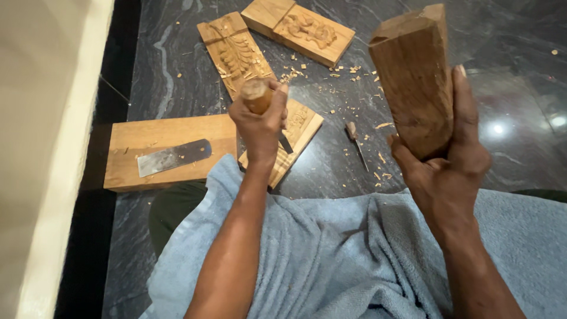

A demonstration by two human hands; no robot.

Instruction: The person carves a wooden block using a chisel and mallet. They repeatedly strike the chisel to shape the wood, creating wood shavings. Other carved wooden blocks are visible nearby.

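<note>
Rising above the right hand (446, 171), the wooden block (413, 82).

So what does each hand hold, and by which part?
The left hand grips a chisel by its wooden handle. The right hand holds a wooden block at its lower end.

Single head cam, looks steeply down over lap at floor (520, 53), close to hands.

Bare forearms, no sleeves; light-blue towel (354, 260) over lap.
</note>
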